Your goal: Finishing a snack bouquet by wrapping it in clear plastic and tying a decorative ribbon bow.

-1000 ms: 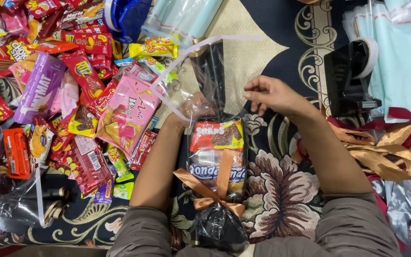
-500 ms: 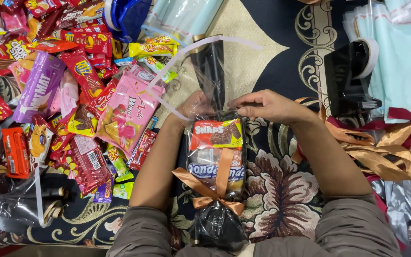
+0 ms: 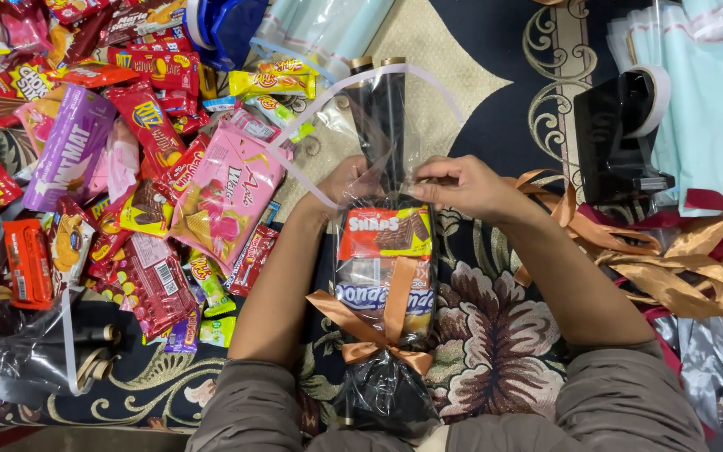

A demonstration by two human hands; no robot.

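Note:
A clear cellophane gift bag (image 3: 382, 276) filled with snack packets lies between my forearms, tied near its lower end with a copper ribbon bow (image 3: 374, 331). Its open top (image 3: 387, 109) has a black panel and stretches away from me. My left hand (image 3: 340, 184) grips the bag's left side just above the packets, partly behind the plastic. My right hand (image 3: 462, 186) pinches the cellophane at the right side, fingers closed on the film.
A heap of colourful snack packets (image 3: 135, 167) covers the rug on the left. A black tape dispenser (image 3: 621, 138) stands at the right, with loose copper ribbon (image 3: 679, 264) beside it. Pale blue wrapping sheets (image 3: 705, 92) lie at the far right; black bags (image 3: 35, 351) at lower left.
My right hand came down from above the bag's right side and closed on the cellophane by the packets. The bag's open top has straightened and stretched upward.

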